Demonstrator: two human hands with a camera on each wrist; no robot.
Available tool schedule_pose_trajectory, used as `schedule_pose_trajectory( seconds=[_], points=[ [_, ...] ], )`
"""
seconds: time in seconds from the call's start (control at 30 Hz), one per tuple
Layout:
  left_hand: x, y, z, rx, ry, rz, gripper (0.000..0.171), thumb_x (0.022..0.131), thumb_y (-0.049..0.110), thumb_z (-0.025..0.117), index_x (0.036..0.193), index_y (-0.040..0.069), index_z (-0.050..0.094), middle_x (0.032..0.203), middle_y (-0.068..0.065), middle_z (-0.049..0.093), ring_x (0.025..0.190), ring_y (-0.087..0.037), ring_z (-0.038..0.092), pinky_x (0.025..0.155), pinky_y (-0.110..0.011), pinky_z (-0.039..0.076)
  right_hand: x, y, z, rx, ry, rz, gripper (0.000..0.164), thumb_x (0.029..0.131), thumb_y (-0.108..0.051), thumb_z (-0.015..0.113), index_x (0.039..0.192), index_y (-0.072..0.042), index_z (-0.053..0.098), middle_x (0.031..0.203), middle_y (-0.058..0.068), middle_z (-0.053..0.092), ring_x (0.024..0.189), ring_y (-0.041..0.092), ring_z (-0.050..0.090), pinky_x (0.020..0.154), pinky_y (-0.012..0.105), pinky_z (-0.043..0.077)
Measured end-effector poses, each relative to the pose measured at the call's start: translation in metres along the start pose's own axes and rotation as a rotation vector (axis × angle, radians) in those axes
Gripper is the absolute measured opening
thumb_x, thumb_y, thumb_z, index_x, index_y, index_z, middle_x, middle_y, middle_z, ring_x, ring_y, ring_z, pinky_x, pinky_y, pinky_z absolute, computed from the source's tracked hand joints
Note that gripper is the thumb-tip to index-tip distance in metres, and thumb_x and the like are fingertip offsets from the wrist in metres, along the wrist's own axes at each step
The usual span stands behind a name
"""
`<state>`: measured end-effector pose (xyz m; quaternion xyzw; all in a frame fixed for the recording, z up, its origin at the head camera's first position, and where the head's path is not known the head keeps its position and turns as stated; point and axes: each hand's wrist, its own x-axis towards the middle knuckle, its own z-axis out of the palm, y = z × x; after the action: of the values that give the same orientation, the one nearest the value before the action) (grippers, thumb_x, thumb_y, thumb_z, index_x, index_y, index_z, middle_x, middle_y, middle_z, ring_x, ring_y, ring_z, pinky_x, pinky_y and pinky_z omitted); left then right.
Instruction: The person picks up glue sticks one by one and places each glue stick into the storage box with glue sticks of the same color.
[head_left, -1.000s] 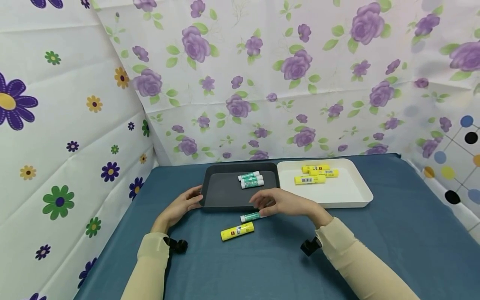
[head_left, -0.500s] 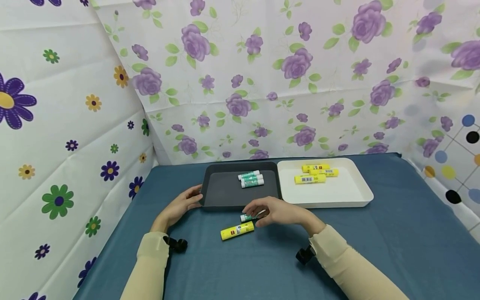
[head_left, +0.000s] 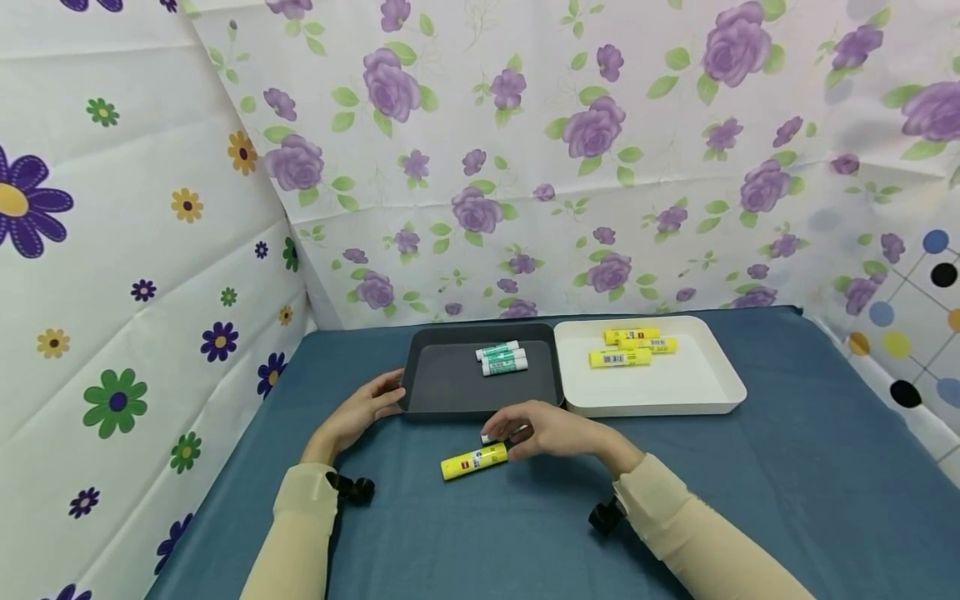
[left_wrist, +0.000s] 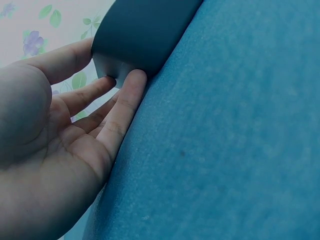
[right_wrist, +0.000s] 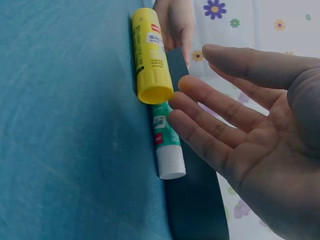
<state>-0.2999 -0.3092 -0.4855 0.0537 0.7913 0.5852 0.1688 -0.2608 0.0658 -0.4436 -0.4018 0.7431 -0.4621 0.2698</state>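
My right hand (head_left: pixel 551 429) hovers over a green-and-white glue stick (right_wrist: pixel 171 161) lying on the cloth at the front of the dark grey tray (head_left: pixel 450 383). In the right wrist view its fingers spread loosely beside that stick, gripping nothing; the head view shows only the stick's white end. A yellow glue stick (head_left: pixel 475 462) lies just nearer, close to the thumb. At the grey tray's left side, my left hand (head_left: pixel 365 415) touches the wall with extended fingertips (left_wrist: pixel 134 82). Several green-and-white glue sticks (head_left: pixel 504 364) lie inside this tray.
A white tray (head_left: pixel 675 396) stands against the grey tray's right side, with several yellow glue sticks (head_left: pixel 620 357) in it. Blue cloth (head_left: pixel 420 542) covers the table. Flowered sheets (head_left: pixel 480 167) hang behind and to the left.
My right hand has moved left and toward me, lowering over the green-and-white glue stick and covering more of it. The left hand stays at the grey tray.
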Motion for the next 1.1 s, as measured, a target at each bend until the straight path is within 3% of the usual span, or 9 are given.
schedule_pose_trajectory(
  seconds=[0.33, 0.7, 1.1],
  points=[
    [0.000, 0.001, 0.000, -0.001, -0.005, -0.002, 0.068, 0.111, 0.031, 0.054, 0.167, 0.009, 0.022, 0.164, -0.022, 0.028, 0.150, -0.040, 0.032, 0.120, -0.057, 0.036, 0.003, 0.003, 0.009, -0.034, 0.014, 0.017, 0.041, 0.099, -0.003, 0.071, 0.139, -0.003, 0.064, 0.136, 0.010, 0.066, 0.125, 0.029, 0.062, 0.105, 0.037, 0.054],
    [-0.001, 0.002, 0.001, -0.008, -0.003, 0.009, 0.068, 0.111, 0.031, 0.055, 0.167, 0.010, 0.023, 0.162, -0.022, 0.030, 0.149, -0.040, 0.033, 0.120, -0.056, 0.037, 0.006, 0.000, 0.023, -0.166, 0.066, -0.008, 0.035, 0.096, -0.001, 0.074, 0.130, -0.009, 0.071, 0.123, 0.002, 0.068, 0.107, 0.019, 0.064, 0.091, 0.027, 0.057],
    [-0.002, 0.001, 0.003, -0.002, -0.005, 0.003, 0.065, 0.112, 0.029, 0.052, 0.167, 0.011, 0.023, 0.162, -0.021, 0.030, 0.150, -0.039, 0.032, 0.119, -0.055, 0.038, 0.009, 0.003, 0.032, -0.284, 0.055, 0.056, 0.038, 0.096, -0.003, 0.075, 0.133, -0.013, 0.072, 0.110, -0.006, 0.064, 0.093, 0.010, 0.058, 0.083, 0.024, 0.052]
  ],
)
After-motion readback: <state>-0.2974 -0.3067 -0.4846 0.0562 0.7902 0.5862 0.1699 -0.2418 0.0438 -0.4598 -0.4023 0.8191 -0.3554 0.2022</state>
